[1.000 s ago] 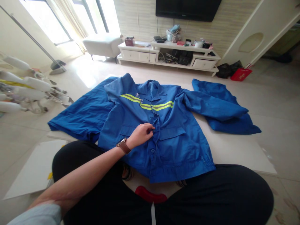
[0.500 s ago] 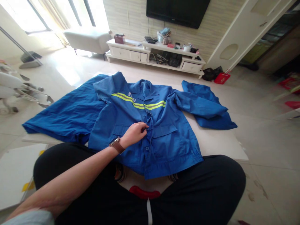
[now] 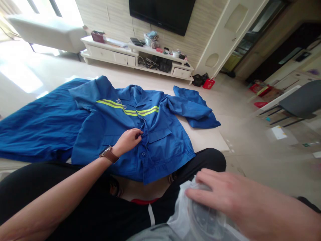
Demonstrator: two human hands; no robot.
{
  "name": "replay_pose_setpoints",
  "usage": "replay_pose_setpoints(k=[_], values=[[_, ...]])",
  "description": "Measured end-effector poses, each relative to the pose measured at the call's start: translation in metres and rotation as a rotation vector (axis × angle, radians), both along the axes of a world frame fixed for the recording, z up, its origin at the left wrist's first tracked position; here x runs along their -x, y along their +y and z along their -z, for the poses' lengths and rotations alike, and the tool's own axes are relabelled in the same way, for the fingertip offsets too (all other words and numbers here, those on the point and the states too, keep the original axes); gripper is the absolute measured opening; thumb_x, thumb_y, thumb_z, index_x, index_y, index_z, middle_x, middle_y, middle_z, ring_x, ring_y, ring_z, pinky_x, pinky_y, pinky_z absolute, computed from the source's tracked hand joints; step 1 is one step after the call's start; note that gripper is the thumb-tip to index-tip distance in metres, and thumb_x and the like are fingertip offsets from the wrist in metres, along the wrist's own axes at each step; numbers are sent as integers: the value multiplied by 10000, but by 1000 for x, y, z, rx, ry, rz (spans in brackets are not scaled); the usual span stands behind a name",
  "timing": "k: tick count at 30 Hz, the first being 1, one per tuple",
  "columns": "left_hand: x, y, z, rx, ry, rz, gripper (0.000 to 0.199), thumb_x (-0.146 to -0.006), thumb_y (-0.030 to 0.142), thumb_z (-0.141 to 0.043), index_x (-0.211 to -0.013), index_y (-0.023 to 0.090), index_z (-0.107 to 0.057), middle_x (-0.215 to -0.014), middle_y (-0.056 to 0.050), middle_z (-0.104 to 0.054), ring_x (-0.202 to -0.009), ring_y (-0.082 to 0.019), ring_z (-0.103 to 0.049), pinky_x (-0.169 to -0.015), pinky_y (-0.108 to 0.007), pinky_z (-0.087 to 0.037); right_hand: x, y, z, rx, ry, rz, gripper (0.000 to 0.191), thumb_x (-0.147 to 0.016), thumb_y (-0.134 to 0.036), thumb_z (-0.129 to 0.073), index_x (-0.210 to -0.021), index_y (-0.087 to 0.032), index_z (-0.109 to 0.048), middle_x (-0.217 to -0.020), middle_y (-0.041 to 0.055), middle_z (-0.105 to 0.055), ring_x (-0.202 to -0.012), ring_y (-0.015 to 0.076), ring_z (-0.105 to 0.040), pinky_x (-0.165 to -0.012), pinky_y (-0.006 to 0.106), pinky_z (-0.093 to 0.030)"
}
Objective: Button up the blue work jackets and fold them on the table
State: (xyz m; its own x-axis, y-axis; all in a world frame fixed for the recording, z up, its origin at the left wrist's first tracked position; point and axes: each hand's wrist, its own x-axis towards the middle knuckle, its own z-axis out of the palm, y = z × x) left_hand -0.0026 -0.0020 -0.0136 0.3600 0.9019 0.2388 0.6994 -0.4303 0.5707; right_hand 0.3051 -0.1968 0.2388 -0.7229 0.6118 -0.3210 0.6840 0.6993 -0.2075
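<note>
A blue work jacket (image 3: 97, 127) with a yellow-grey reflective stripe lies spread, front up, before my knees. My left hand (image 3: 129, 140), a brown-strapped watch on its wrist, pinches the jacket's front edge at a button, above another button (image 3: 143, 154). Close to the camera at lower right, my right hand (image 3: 220, 190) grips a whitish translucent plastic bag (image 3: 179, 217). A clear, rounded shape shows through the bag; its kind I cannot make out. Other blue cloth (image 3: 37, 124) is spread left of the jacket, and a blue folded piece (image 3: 192, 100) lies by the right sleeve.
The garments rest on a low pale table (image 3: 213, 137). Beyond stands a white TV cabinet (image 3: 107, 53) with small items, under a wall-mounted television (image 3: 163, 13). A red bag (image 3: 208, 83) sits on the floor, and a grey chair (image 3: 301, 100) stands at right.
My right hand has come into view at lower right with the plastic bag. The view has turned right, so the jacket appears further left. My left hand keeps its pinch on the jacket.
</note>
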Motion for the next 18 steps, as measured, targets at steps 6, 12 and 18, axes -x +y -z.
replay_pose_setpoints(k=[6, 12, 18], values=[[1, 1, 3, -9, 11, 11, 313, -875, 275, -513, -1078, 187, -734, -1041, -77, -744, -885, -214, -683, -856, -317, -526, 66, 18, -19, -96, -8, -250, 234, -857, -176, -647, -1089, -180, -613, -901, 61, -623, -737, 163, -549, -622, 263, -449], [0, 0, 0, 9, 24, 16, 336, -882, 297, -494, -1088, 183, -734, -1084, -85, -747, -934, -227, -690, -913, -341, -527, 78, 10, -25, -272, 47, -294, 269, -946, -230, -588, -1206, -162, -602, -853, 63, -627, -736, 181, -563, -598, 292, -459], [1, 1, 3, 14, 6, -6, 370, -859, 333, -499, -1097, 188, -742, -1103, -96, -752, -999, -256, -696, -950, -368, -531, 77, 6, -21, -272, 77, -357, 289, -945, -130, -496, -1183, -236, -620, -974, 47, -670, -802, 181, -580, -630, 316, -495]])
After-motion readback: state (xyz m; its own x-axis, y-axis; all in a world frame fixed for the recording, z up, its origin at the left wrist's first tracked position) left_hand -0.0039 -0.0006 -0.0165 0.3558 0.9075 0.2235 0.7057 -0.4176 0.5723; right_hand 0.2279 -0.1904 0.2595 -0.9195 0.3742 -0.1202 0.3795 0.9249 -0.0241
